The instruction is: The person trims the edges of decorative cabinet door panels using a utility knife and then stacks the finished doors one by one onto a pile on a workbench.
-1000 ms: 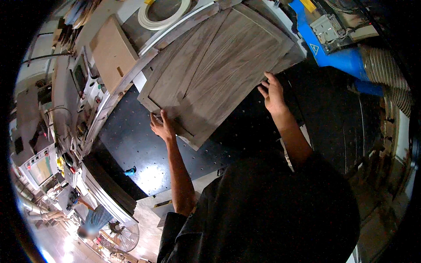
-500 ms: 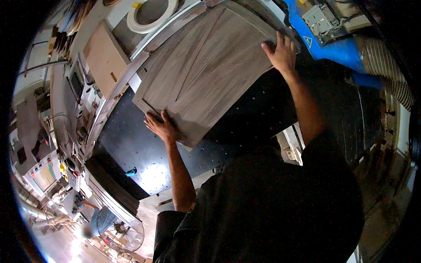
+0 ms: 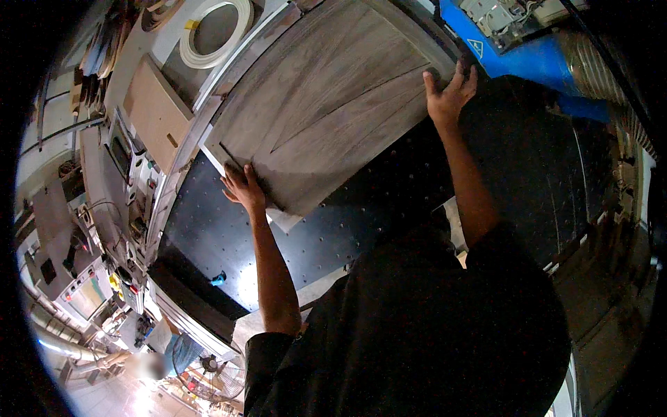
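Observation:
A grey-brown wooden panel (image 3: 333, 104) with diagonal lines across its face lies on a black table (image 3: 326, 240) dotted with small holes. Its far long edge runs along a rail (image 3: 226, 82). My left hand (image 3: 244, 189) rests at the panel's left end, fingers apart. At the right end, my right hand (image 3: 449, 101) lies by the near right corner with its fingers spread. Neither hand is wrapped round anything. The undersides of the fingers are hidden.
Beyond the rail lie a light wooden board (image 3: 154, 115) and a white coil (image 3: 243, 31). A blue machine part (image 3: 521, 73) with a ribbed hose (image 3: 597, 66) stands at the right. A small blue piece (image 3: 219, 279) sits near the table's left end. Lower left are a fan (image 3: 221, 379) and another person (image 3: 182, 354).
The panel has slid away from me, closer to the far rail, and both hands have moved with it. My right hand's fingers are more spread. The whole view has shifted slightly.

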A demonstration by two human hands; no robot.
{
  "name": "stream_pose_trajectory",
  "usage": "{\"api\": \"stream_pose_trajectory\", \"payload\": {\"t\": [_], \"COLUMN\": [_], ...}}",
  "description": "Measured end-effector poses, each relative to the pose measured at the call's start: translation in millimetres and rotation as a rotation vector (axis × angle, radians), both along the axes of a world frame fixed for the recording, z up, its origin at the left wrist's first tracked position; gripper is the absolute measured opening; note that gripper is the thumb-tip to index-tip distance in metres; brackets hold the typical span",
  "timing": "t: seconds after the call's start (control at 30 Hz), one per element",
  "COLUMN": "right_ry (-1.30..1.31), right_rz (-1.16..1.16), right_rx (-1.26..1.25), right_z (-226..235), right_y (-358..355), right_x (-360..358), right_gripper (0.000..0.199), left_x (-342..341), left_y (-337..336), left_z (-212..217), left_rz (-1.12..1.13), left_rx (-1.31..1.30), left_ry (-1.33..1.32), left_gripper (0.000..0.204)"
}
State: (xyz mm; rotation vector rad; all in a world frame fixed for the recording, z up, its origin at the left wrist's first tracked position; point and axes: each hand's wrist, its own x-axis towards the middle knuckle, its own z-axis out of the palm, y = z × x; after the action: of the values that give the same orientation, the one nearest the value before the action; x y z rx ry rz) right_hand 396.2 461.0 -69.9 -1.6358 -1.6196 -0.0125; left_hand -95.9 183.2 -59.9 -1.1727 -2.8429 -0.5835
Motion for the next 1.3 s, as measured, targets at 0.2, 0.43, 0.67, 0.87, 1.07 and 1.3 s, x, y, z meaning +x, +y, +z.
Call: {"api": "stream_pose_trajectory", "payload": {"t": [0.2, 0.43, 0.67, 0.87, 1.07, 1.3], "right_ry": [0.191, 0.852, 1.499, 1.518, 1.439, 1.271], "right_rz": [-0.156, -0.112, -0.015, -0.031, 0.014, 0.069], "right_rx": [-0.143, -0.116, -0.381, -0.473, -0.506, -0.655], "right_z": [11.2, 40.5, 61.5, 75.3, 77.7, 75.6], "right_y": [1.3, 21.5, -2.0, -11.1, -26.9, -25.6], "right_x": [8.5, 21.8, -13.1, -33.8, -37.5, -40.0], "right_gripper": [0.089, 0.064, 0.068, 0.075, 0.101, 0.098], "left_x": [30.1, 23.3, 30.6, 32.8, 51.9, 100.6], "left_y": [19.4, 21.8, 56.5, 59.5, -13.0, -53.7], "left_z": [19.0, 20.1, 8.0, 20.5, 37.9, 33.7], "left_rz": [0.301, 0.350, 0.051, 0.048, -0.201, -0.333], "left_rx": [-0.099, 0.511, 0.272, 0.357, 0.004, -0.055], "left_ry": [0.038, -0.692, -0.444, -0.624, -0.275, -0.020], "left_gripper": [0.078, 0.076, 0.080, 0.092, 0.117, 0.138]}}
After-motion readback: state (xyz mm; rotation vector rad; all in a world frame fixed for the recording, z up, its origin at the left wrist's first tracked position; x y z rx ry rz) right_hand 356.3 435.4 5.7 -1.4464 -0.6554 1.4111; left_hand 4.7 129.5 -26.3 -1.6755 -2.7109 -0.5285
